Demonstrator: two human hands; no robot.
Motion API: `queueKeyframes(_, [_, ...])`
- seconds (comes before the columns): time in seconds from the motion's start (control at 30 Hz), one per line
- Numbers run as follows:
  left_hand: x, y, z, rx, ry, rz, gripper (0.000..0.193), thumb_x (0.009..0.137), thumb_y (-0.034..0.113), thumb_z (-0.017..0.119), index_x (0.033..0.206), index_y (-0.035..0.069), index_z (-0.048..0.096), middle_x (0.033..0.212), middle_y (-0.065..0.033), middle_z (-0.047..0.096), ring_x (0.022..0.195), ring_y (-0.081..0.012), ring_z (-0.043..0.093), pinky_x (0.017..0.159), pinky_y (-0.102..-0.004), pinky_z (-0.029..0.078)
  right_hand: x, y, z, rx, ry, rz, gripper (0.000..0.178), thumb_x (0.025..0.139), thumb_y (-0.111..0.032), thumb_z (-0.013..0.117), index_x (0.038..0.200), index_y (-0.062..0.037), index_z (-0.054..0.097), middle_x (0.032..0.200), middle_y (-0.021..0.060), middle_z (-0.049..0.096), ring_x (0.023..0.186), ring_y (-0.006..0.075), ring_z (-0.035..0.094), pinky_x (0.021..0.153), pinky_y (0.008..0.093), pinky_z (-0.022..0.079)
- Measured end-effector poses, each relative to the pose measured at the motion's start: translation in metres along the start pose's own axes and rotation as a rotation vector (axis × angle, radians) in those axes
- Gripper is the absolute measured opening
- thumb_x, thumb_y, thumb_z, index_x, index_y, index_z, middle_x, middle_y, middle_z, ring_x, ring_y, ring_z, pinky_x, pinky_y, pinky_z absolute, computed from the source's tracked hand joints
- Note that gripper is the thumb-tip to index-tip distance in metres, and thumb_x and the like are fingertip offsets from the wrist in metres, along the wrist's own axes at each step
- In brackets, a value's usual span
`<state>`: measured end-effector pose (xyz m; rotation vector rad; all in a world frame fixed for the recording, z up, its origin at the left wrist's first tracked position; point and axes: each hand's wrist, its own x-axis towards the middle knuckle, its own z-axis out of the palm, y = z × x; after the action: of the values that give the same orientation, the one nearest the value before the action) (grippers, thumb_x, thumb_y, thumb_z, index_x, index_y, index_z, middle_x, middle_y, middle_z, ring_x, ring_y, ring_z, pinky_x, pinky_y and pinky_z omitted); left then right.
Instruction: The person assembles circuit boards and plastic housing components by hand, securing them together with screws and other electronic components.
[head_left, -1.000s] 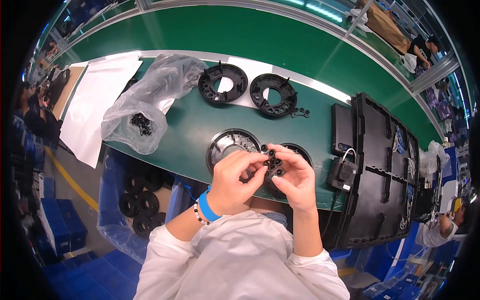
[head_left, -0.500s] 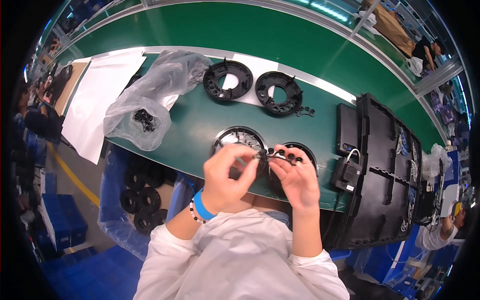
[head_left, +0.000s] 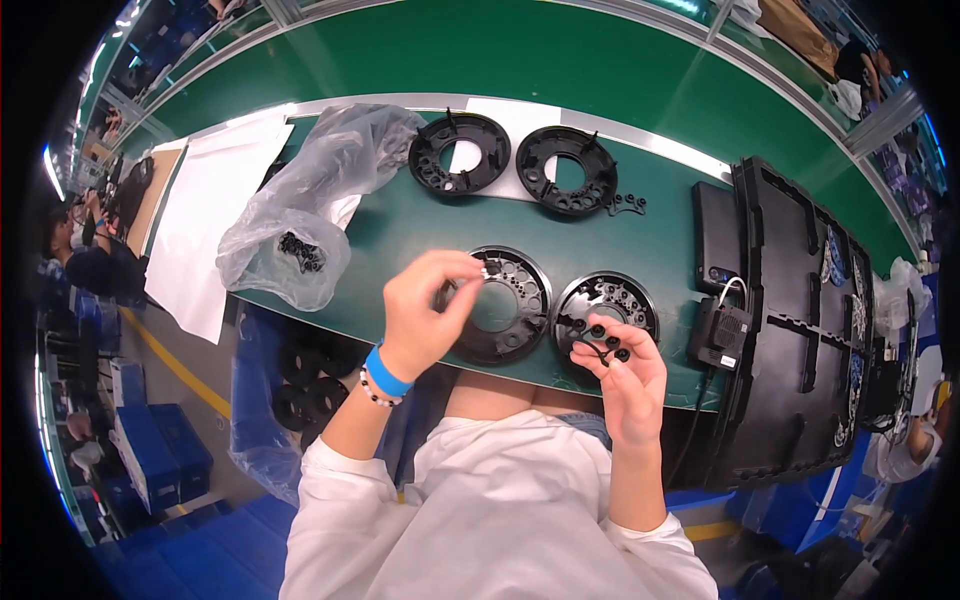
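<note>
My left hand (head_left: 428,305) is closed in a pinch beside the near left black ring-shaped housing (head_left: 532,312). What its fingertips hold is too small to make out. In my right hand (head_left: 632,385) is a black strip with several round buttons (head_left: 612,345), gripped between thumb and fingers. It hangs over the near right round housing (head_left: 567,314), partly covering it. A group of black buttons is seated in that housing's upper part. Farther back lie the far left ring housing (head_left: 427,168) and the far right ring housing (head_left: 536,178), with a loose button strip (head_left: 627,205) beside the latter.
A clear plastic bag (head_left: 285,210) with small black parts lies left on the green table (head_left: 400,235), near white sheets (head_left: 215,220). Right stand a black box-shaped device (head_left: 715,235), an adapter (head_left: 720,335) and large black trays (head_left: 780,360). Below left, a bin holds black rings (head_left: 290,405).
My hands have moved apart: the left a little left and up, the right to the right and down with the button strip. The near housings show more fully.
</note>
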<state>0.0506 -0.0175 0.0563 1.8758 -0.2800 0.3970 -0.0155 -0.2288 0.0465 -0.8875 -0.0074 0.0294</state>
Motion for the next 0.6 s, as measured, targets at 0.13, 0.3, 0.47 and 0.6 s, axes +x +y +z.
queueKeyframes(0.13, [-0.001,-0.010,0.015,0.388,-0.210,0.502,0.014,0.064,-0.003,0.064,0.074,0.004,0.060,0.088,-0.0061,0.062,0.080,-0.0219,0.060,0.077,-0.0359,0.048,-0.005,0.002,0.000,-0.087,0.019,-0.006,0.034,0.076,-0.008,0.057,0.106,0.0034,0.046,0.116,0.0212,0.046,0.092,0.0277,0.057,0.081,0.0396,0.048])
queueKeyframes(0.3, [0.002,-0.028,0.022,0.473,-0.393,0.609,0.012,0.065,0.001,0.063,0.076,0.006,0.061,0.085,-0.0037,0.063,0.083,-0.0196,0.061,0.085,-0.0403,0.044,-0.010,0.000,-0.002,-0.110,0.032,-0.014,0.033,0.075,-0.006,0.056,0.104,0.0040,0.047,0.115,0.0211,0.046,0.092,0.0271,0.058,0.081,0.0387,0.048])
queueKeyframes(0.47, [0.000,-0.036,0.027,0.525,-0.483,0.642,0.012,0.065,0.001,0.063,0.076,0.006,0.062,0.085,-0.0039,0.063,0.085,-0.0189,0.061,0.087,-0.0414,0.042,-0.011,-0.003,-0.004,-0.122,0.059,-0.029,0.033,0.074,-0.007,0.057,0.104,0.0038,0.047,0.115,0.0211,0.046,0.091,0.0265,0.058,0.081,0.0384,0.048])
queueKeyframes(0.6, [0.001,-0.030,0.025,0.470,-0.360,0.590,0.011,0.067,-0.002,0.061,0.076,0.004,0.060,0.084,-0.0055,0.063,0.083,-0.0188,0.061,0.084,-0.0383,0.044,-0.011,-0.005,-0.005,-0.118,0.069,-0.037,0.034,0.073,-0.008,0.058,0.104,0.0034,0.047,0.114,0.0208,0.047,0.090,0.0258,0.058,0.081,0.0380,0.048])
